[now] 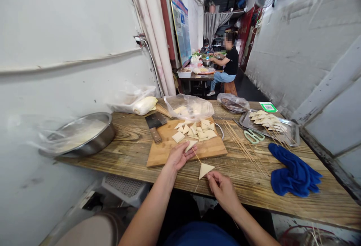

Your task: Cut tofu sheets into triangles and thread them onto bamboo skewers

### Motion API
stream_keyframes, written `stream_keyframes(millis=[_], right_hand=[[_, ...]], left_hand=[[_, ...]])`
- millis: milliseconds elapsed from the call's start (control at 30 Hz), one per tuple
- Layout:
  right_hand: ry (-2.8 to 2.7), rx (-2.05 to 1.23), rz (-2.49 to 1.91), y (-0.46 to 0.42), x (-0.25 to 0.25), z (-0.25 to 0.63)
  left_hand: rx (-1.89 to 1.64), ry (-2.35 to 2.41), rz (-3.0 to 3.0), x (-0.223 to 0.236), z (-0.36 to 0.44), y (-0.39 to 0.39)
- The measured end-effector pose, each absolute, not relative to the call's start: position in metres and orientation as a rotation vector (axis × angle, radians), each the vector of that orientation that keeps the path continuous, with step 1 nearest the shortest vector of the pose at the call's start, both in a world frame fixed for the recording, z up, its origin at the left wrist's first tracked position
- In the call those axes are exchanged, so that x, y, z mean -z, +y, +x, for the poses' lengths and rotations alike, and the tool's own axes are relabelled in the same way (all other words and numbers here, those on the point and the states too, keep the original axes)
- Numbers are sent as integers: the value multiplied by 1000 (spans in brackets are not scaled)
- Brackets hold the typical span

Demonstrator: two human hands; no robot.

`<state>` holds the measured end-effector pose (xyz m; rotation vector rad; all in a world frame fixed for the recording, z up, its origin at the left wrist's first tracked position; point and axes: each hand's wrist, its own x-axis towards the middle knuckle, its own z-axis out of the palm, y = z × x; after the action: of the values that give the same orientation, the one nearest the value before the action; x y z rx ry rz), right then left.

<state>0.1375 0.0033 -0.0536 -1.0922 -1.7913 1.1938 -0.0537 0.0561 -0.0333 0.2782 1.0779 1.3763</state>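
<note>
My left hand pinches a pale tofu triangle near the front of the wooden cutting board. My right hand is closed on a thin bamboo skewer. A second tofu triangle is threaded on this skewer, close to my right fingers. The skewer's far end meets the triangle in my left hand; whether it has pierced it I cannot tell. Several more tofu pieces lie piled on the board. A cleaver rests at the board's back left corner.
Bare skewers, green-handled scissors and a blue cloth lie to the right. Filled skewers sit on a metal tray. A steel basin stands left. Two people sit at a farther table.
</note>
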Motion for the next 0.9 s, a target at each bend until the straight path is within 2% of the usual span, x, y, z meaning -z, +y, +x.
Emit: stream_keyframes(millis=[900], right_hand=[[-1784, -1186, -1111, 3, 58, 138]], left_hand=[[-1328, 1064, 391, 33, -49, 50]])
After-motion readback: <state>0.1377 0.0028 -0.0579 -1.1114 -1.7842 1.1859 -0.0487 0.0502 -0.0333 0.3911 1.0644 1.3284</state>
